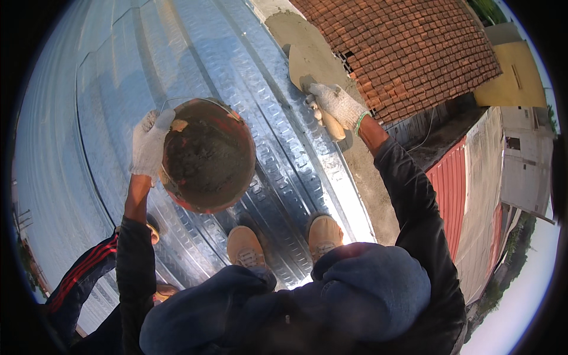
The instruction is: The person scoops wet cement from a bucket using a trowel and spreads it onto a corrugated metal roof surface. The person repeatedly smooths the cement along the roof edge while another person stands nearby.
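My left hand (148, 142), in a pale knit work glove, is closed on the left edge of a round reddish bucket (248, 171), by its thin wire handle (195, 98). Dark grey wet mortar (204, 151) fills much of the bucket, and a tan lump sits near the rim. On the right, my gloved right hand (340, 106) grips a trowel by its wooden handle (333, 127). The trowel's mortar-smeared blade (316, 65) points away from me over a strip of mortar (296, 29) along the roof's edge.
Ribbed shiny metal roofing (284, 160) lies under the bucket and my shoes (245, 245). Beyond the mortared ledge (373, 189) is a lower brown tile roof (402, 53); a red metal sheet (448, 189) is further right. Another person's striped trouser leg (83, 272) is close at lower left.
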`<state>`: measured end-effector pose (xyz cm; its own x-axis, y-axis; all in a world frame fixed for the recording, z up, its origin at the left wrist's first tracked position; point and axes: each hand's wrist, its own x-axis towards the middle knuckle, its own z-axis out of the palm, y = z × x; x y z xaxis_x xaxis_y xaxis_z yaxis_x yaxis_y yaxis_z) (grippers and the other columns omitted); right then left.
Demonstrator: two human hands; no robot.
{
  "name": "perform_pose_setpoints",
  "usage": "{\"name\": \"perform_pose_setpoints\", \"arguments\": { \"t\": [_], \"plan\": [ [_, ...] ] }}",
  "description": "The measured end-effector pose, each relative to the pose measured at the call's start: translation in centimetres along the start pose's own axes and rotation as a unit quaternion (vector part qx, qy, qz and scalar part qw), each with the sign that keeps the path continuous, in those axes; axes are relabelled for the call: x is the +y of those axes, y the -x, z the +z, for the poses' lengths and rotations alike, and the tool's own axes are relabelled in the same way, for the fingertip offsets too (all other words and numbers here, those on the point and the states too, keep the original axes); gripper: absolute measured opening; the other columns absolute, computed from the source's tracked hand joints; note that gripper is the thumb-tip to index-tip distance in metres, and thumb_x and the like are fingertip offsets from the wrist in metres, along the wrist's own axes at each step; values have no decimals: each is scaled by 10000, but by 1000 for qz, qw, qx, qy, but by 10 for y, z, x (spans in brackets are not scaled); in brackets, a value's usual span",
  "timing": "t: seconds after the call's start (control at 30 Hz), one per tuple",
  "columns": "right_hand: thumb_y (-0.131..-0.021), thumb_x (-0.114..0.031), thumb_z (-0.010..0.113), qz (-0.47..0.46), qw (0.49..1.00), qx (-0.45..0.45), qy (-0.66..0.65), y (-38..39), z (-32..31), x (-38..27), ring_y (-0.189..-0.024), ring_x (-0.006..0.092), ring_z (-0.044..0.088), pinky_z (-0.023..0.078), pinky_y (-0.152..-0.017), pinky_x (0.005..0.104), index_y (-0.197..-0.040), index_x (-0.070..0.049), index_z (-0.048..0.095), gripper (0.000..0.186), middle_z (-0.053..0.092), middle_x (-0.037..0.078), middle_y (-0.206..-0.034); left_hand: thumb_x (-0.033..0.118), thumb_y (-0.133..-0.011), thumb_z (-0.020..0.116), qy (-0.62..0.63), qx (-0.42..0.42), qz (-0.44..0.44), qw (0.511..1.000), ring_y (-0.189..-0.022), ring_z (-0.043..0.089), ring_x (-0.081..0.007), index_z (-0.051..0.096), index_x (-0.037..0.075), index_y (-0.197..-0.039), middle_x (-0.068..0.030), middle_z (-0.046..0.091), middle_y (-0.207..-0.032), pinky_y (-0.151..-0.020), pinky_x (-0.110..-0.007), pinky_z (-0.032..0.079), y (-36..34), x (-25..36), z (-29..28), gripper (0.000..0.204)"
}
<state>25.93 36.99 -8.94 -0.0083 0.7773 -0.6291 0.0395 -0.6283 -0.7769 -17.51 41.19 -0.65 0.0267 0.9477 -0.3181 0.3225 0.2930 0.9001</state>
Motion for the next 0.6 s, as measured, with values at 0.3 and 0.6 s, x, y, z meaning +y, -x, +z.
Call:
{"name": "perform_pose_setpoints", "arguments": {
  "t": [0.3, 0.6],
  "plan": [
    [-1099, -497, 606, -115, 871, 87, 471, -84, -87, -59, -664, 239, 662, 523, -654, 425, -984, -1, 749, 529, 696, 112, -747, 300, -1057, 748, 18, -5, -9, 1000, -829, 577, -63, 718, 59, -966, 50, 651, -911, -767, -263, 500, 1, -4, -1, 259],
    [-1066, -427, 602, -178, 776, -20, 605, 18, -140, 46, -817, 483, 692, 550, -751, 530, -890, 33, 733, 510, 695, 284, -844, 281, -1080, 713, 27, 0, -14, 1000, -829, 586, -64, 747, 60, -1013, 47, 673, -940, -759, -259, 506, -13, -18, -19, 233]
  ]
}}
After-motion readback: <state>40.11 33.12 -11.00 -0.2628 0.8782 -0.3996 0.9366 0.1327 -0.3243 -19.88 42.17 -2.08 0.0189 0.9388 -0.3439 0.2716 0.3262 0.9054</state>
